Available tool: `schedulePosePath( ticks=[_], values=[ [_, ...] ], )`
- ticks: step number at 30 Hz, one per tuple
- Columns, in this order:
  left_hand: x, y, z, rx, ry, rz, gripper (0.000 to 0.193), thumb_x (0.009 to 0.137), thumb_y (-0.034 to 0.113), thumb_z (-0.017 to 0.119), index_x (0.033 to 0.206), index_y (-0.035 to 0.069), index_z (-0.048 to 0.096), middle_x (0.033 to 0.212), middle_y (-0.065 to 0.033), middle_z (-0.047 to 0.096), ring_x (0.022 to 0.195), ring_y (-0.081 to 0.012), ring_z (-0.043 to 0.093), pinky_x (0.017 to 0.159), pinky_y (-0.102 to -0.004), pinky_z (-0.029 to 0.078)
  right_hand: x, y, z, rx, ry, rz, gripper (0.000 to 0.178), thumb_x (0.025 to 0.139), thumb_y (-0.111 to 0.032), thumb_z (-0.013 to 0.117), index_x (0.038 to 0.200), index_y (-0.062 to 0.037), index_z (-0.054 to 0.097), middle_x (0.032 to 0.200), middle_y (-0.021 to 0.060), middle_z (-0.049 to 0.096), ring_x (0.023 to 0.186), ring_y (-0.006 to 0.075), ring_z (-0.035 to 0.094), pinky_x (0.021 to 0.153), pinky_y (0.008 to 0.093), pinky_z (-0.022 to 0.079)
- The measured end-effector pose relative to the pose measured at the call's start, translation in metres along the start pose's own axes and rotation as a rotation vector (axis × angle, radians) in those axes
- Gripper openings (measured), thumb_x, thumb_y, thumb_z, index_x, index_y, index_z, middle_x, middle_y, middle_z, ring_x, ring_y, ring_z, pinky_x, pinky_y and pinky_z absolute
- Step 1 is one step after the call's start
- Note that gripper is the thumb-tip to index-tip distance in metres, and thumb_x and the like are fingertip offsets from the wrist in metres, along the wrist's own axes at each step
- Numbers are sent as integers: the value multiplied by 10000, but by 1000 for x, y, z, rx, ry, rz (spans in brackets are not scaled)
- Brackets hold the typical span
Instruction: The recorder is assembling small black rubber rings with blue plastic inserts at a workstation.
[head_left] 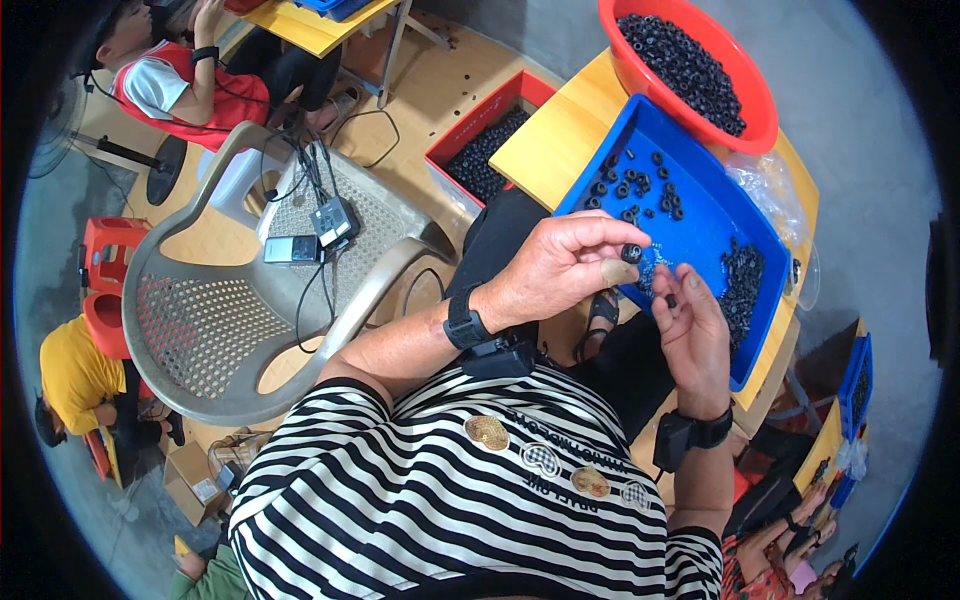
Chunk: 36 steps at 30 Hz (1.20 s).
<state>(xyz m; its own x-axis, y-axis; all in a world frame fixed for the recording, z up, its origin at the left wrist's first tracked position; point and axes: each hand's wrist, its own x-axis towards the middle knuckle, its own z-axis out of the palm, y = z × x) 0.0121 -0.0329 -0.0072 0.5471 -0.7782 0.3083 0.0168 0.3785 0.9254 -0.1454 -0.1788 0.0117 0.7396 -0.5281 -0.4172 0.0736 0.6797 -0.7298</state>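
**Over the blue tray (705, 225), a small black part (631, 254) in a fingertip pinch**

On the left, a grey chair (215, 310) with devices and cables on the seat. Farther right, a red box (525, 92) of dark pieces beside the yellow table (545, 155). Then the left hand (555, 265), grip closed on the black part between thumb and finger, over the tray's left side. Beyond, loose black parts (628, 188) in the tray. By the look, light, stiff, hardly fragile, slightly slippery for being so small and round; best hold probably on the outer side wall, end face clear. Just right, the right hand (697, 335), grip loosely curled around a small dark piece (671, 300). On the far side, a red basin (762, 135) full of black rings. Rightmost in the tray, a heap of dark pieces (742, 285).
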Motion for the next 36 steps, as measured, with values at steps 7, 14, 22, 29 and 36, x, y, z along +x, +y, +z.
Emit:
schedulePosePath(
  ticks=[7, 14, 22, 29, 36],
  values=[
    [-1, 3, -5, 32, -61, -49, 288, 806, -27, 637, 1091, 14, 624, 878, -2, 511, 762, -35, 512, 739, -193, 495, -8, 5, 6, -128, -124, 42, 218, 876, 8, 499, 1089, 2, 545, 1151, 189, 564, 1081, 272, 567, 865, 335, 511],
    [-3, 4, -4, 29, -76, -66, 283, 806, -26, 639, 1087, 11, 621, 868, 5, 501, 752, -33, 505, 737, -193, 497, -6, 2, 3, -195, -198, 15, 178, 926, -117, 518, 1050, 7, 551, 1027, 180, 619, 841, 186, 651, 678, 272, 555],
    [-5, 0, -3, 25, -83, -60, 277, 799, -11, 657, 1074, 16, 629, 839, 14, 492, 721, -30, 477, 707, -180, 470, -5, -5, 27, -243, -144, -35, 207, 929, -129, 520, 1071, 19, 552, 1025, 153, 619, 844, 168, 643, 691, 272, 547],
    [-7, 2, -1, 59, -90, -88, 286, 791, 30, 687, 1072, 35, 638, 815, 26, 496, 700, -31, 458, 637, -175, 401, 0, -3, 23, -84, -367, -35, 224, 912, -102, 542, 1115, -8, 547, 1065, 142, 609, 882, 163, 630, 704, 276, 542],
    [-8, 2, -1, 85, -89, -76, 279, 792, 29, 685, 1067, 39, 643, 808, 30, 499, 703, -30, 455, 641, -176, 404, -1, -2, 30, -142, -350, -131, 208, 900, -63, 546, 1102, -15, 554, 1057, 127, 616, 884, 165, 626, 740, 273, 537]
  ],
)
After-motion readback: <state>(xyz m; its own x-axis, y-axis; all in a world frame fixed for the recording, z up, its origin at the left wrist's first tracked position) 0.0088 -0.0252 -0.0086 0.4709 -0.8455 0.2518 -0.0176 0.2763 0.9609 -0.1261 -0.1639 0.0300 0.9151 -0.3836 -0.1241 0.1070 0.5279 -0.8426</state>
